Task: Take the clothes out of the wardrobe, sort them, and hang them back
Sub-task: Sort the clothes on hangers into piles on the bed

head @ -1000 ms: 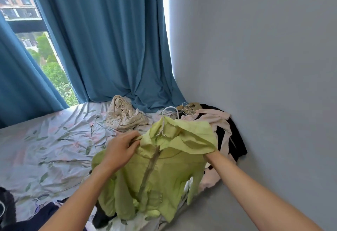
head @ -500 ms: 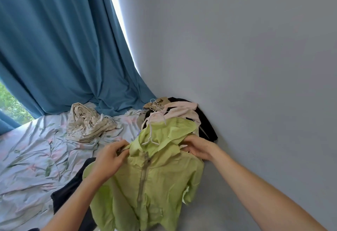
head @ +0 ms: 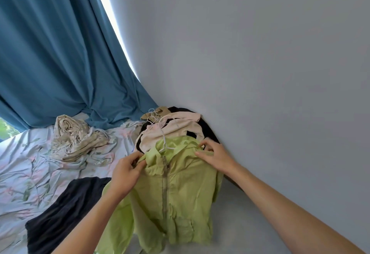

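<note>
Head view: a lime-green zip jacket (head: 176, 193) lies face up on the bed (head: 30, 173), close to the grey wall (head: 260, 73), with a white wire hanger (head: 165, 145) poking out of its collar. The left hand (head: 125, 170) pinches the jacket's left shoulder, its fingers (head: 138, 158) curled into the fabric. The right hand (head: 217, 155) grips the other shoulder near the hood, thumb and fingers closed on a fold of cloth.

Just beyond the collar, a pale pink garment (head: 170, 131) on its own hanger lies partly under the jacket's hood, on top of a black garment (head: 208, 131) against the wall. A tan piece (head: 160, 111) with more white hanger hooks shows at the far end of that pile. To the left of the jacket, a dark navy garment (head: 64, 213) is spread flat on the floral sheet, touching the jacket's sleeve. Farther up the bed sits a crumpled beige patterned bundle (head: 76, 137), well apart from the jacket. A blue curtain (head: 60, 53) hangs behind the bed, its hem resting on the sheet.
</note>
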The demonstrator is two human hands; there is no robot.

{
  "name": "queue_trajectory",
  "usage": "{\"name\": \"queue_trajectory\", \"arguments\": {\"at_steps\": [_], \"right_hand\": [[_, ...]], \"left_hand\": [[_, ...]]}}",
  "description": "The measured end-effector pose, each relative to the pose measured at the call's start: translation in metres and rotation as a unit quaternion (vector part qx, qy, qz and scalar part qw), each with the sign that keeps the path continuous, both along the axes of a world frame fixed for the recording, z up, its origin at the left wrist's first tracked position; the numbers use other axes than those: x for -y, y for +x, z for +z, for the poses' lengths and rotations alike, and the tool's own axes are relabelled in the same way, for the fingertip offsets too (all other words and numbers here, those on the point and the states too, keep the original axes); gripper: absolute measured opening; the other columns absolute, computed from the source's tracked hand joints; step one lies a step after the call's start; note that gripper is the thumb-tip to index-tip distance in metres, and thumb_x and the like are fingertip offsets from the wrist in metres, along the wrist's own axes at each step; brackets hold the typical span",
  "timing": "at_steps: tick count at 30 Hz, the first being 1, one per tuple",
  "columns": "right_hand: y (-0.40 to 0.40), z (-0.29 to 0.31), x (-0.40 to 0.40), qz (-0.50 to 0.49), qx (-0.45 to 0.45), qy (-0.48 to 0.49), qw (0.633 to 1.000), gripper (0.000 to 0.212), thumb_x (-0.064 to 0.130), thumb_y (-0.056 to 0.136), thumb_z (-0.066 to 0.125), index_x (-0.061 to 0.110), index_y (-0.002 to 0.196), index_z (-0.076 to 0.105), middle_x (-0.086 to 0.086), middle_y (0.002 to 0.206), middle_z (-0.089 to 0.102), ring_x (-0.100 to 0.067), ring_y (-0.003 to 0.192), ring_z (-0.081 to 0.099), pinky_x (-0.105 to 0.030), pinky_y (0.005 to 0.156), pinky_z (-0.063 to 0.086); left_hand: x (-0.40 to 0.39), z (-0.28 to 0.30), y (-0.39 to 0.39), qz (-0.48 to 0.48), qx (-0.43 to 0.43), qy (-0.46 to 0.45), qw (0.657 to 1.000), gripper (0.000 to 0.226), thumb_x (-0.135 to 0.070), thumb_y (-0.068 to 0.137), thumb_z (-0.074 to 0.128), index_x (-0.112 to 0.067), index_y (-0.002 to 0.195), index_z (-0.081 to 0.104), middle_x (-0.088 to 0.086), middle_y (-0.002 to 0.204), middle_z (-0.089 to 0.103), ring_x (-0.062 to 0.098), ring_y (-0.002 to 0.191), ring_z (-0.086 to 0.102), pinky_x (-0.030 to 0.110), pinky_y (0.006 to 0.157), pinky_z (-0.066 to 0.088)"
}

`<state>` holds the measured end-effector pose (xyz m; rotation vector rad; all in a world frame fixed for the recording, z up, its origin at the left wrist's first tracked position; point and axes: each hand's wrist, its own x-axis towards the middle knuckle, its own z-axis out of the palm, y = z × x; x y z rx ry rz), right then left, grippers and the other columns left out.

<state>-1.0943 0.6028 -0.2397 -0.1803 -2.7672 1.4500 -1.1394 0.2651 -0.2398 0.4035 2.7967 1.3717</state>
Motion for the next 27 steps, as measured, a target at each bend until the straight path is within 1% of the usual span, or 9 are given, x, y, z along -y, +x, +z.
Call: {"name": "queue_trajectory", "arguments": {"at_steps": [4,8,12,15,17,19,22,25,27], "right_hand": [[-0.011,0.010,-0.037,0.002,-0.077,0.042,0.996,0.051,0.065,0.076,0.071,0.038,0.115,0.050,0.010,0.088,0.060,-0.008,0.080,0.058,-0.034,0.077,0.048],[-0.038,-0.001,-0.066,-0.015,-0.085,0.083,0.993,0.029,0.055,0.083,0.072,0.038,0.103,0.062,0.018,0.096,0.062,-0.009,0.098,0.058,-0.044,0.097,0.045],[-0.078,-0.013,-0.097,-0.057,-0.077,0.148,0.984,0.016,0.064,0.086,0.052,0.048,0.088,0.055,0.019,0.096,0.063,-0.017,0.101,0.058,-0.048,0.094,0.046],[-0.114,-0.018,-0.121,-0.052,-0.066,0.177,0.981,0.011,0.056,0.092,0.057,0.049,0.086,0.054,0.019,0.096,0.063,-0.014,0.100,0.056,-0.046,0.094,0.044],[-0.140,-0.014,-0.132,-0.051,-0.065,0.197,0.977,0.011,0.053,0.095,0.059,0.044,0.088,0.056,0.019,0.095,0.063,-0.012,0.099,0.055,-0.044,0.095,0.043],[-0.167,-0.011,-0.143,-0.045,-0.065,0.210,0.974,0.009,0.045,0.097,0.061,0.039,0.090,0.060,0.018,0.094,0.063,-0.011,0.099,0.054,-0.043,0.096,0.040],[-0.211,-0.009,-0.158,-0.044,-0.056,0.240,0.968,0.013,0.038,0.098,0.063,0.027,0.096,0.068,0.014,0.094,0.064,-0.015,0.097,0.054,-0.044,0.095,0.039],[-0.254,-0.015,-0.169,-0.044,-0.050,0.266,0.962,0.017,0.039,0.098,0.064,0.024,0.097,0.070,0.010,0.091,0.063,-0.017,0.094,0.055,-0.045,0.092,0.041],[-0.283,-0.022,-0.170,-0.041,-0.046,0.283,0.957,0.020,0.041,0.098,0.064,0.023,0.098,0.071,0.009,0.090,0.062,-0.019,0.092,0.055,-0.045,0.090,0.042]], "left_hand": [[-0.039,0.005,-0.016,-0.011,0.025,0.017,1.000,0.012,-0.015,0.098,0.068,-0.024,0.090,0.071,0.001,0.076,0.065,0.027,0.076,0.059,0.042,0.072,0.047],[-0.074,0.007,-0.033,-0.028,0.014,0.046,0.998,0.016,-0.007,0.098,0.067,-0.016,0.084,0.068,0.004,0.074,0.061,0.021,0.069,0.052,0.037,0.068,0.040],[-0.109,0.002,-0.054,-0.051,0.018,0.071,0.996,0.020,-0.007,0.099,0.066,-0.020,0.084,0.068,-0.003,0.078,0.063,0.010,0.071,0.052,0.025,0.067,0.041],[-0.128,-0.009,-0.081,-0.056,-0.004,0.070,0.996,0.020,-0.011,0.099,0.068,-0.026,0.086,0.067,-0.010,0.085,0.063,0.010,0.074,0.052,0.023,0.068,0.042],[-0.136,-0.022,-0.107,-0.047,-0.021,0.034,0.998,0.016,-0.022,0.100,0.070,-0.032,0.088,0.064,-0.013,0.088,0.062,0.011,0.076,0.054,0.026,0.068,0.044],[-0.139,-0.041,-0.135,-0.022,-0.010,-0.023,0.999,0.012,-0.040,0.100,0.066,-0.033,0.090,0.062,-0.010,0.081,0.062,0.010,0.074,0.056,0.034,0.068,0.048],[-0.142,-0.071,-0.173,-0.007,0.021,-0.066,0.998,0.034,-0.057,0.099,0.048,-0.029,0.081,0.056,-0.004,0.064,0.058,0.011,0.064,0.056,0.035,0.059,0.042],[-0.151,-0.088,-0.205,-0.004,0.037,-0.079,0.996,0.039,-0.048,0.105,0.049,-0.026,0.073,0.049,-0.003,0.060,0.055,0.010,0.062,0.055,0.036,0.056,0.035],[-0.156,-0.093,-0.225,0.012,0.048,-0.082,0.995,0.038,-0.043,0.107,0.050,-0.026,0.073,0.049,-0.004,0.063,0.056,0.009,0.064,0.055,0.037,0.057,0.039]]}}
